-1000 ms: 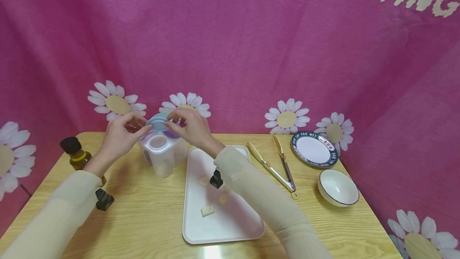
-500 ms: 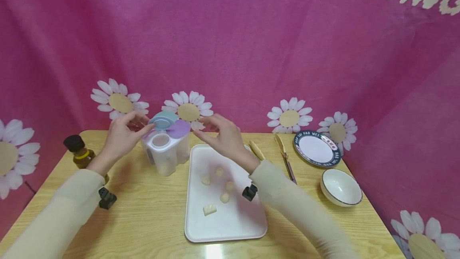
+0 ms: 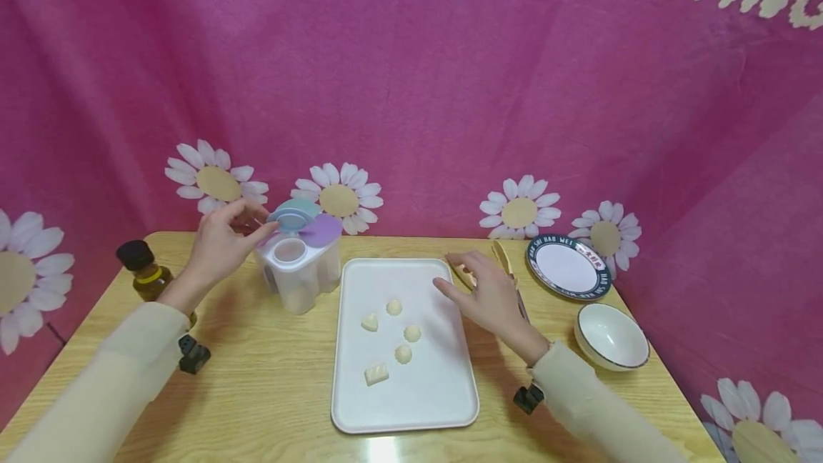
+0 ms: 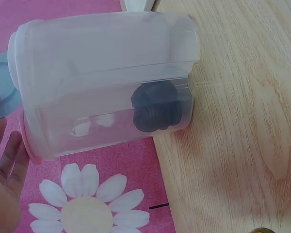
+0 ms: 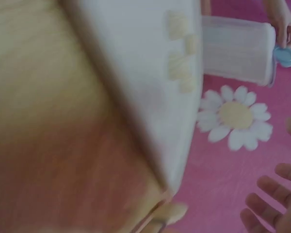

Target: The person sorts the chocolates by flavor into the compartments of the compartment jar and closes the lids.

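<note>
My left hand [image 3: 221, 238] pinches the edge of a flipped-up blue lid [image 3: 292, 218] on a clear plastic storage box [image 3: 298, 284] with several compartments. A purple lid [image 3: 321, 231] lies down beside the uncovered round opening. Dark molded pieces [image 4: 156, 106] show through the box wall in the left wrist view. My right hand [image 3: 489, 295], fingers spread and holding nothing, is above a pair of tongs [image 3: 503, 256] that it partly hides. Left of that hand lies a white tray [image 3: 405, 406] with several small cream-colored molded pieces [image 3: 376, 374] on it.
A dark-capped bottle [image 3: 151, 281] stands behind my left forearm. On the right are a blue-rimmed plate [image 3: 566, 266] and a white bowl [image 3: 611, 334], near the edge of the wooden table [image 3: 270, 391]. A pink cloth [image 3: 411, 91] hangs behind.
My right hand has let go of the lid area and moved right, across the tray to the tongs. The left hand stays at the raised blue lid.
</note>
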`<state>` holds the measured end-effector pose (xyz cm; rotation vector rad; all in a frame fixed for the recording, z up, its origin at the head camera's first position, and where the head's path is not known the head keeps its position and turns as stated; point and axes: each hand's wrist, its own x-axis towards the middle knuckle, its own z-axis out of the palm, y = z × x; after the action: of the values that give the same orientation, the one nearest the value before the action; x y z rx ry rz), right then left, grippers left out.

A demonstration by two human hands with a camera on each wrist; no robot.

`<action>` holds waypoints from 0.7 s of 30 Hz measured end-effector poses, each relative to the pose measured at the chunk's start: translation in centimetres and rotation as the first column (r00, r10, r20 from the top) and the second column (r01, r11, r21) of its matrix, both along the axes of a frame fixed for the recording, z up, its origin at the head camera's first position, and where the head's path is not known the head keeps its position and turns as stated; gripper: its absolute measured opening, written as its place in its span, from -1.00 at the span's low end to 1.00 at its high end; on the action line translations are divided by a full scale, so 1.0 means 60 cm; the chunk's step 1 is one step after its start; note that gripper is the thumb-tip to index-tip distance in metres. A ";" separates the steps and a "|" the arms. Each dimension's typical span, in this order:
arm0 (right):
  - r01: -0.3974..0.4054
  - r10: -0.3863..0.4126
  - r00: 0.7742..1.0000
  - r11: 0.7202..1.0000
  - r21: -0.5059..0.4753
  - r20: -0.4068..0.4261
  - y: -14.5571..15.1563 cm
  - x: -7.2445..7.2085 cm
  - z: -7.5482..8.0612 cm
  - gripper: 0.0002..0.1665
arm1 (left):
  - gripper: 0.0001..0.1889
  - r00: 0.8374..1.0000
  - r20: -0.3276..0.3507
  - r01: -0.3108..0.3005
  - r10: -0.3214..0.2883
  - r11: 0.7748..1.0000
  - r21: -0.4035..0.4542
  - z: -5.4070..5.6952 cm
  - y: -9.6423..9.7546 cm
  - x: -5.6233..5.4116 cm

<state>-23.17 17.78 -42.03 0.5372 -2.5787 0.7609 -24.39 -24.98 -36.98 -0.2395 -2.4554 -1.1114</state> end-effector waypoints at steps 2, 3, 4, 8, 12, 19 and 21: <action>0.035 -0.035 0.999 0.999 0.024 0.008 0.025 0.008 -0.011 -0.37 | -0.78 1.000 -0.002 -0.001 0.001 1.000 -0.001 0.000 0.000 0.000; 0.050 -0.050 0.999 0.998 0.035 0.016 0.037 0.012 -0.017 -0.35 | -0.78 1.000 0.000 -0.001 0.001 1.000 -0.002 0.000 0.001 0.000; 0.063 -0.064 0.998 0.997 0.046 0.026 0.049 0.016 -0.022 -0.33 | -0.77 1.000 0.000 -0.001 0.001 1.000 -0.003 0.000 0.001 -0.001; 0.116 -0.124 0.990 0.987 0.106 0.062 0.092 0.029 -0.045 -0.22 | -0.77 1.000 0.008 0.002 -0.002 1.000 -0.005 0.000 0.002 -0.001; 0.160 -0.181 0.976 0.973 0.166 0.120 0.128 0.039 -0.064 -0.09 | -0.77 1.000 0.016 0.005 -0.005 1.000 -0.006 -0.001 0.002 -0.001; 0.243 -0.287 0.948 0.931 0.272 0.135 0.166 0.048 -0.081 0.08 | -0.76 1.000 0.030 0.002 -0.002 1.000 -0.014 0.001 0.000 0.001; 0.249 -0.302 0.941 0.923 0.293 0.152 0.171 0.049 -0.083 0.11 | -0.75 0.999 0.032 0.002 -0.001 1.000 -0.013 0.001 -0.001 0.002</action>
<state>-20.23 28.01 -47.04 0.1695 -2.8790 0.3823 -24.29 -25.05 -36.92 -0.2291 -2.4920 -1.1087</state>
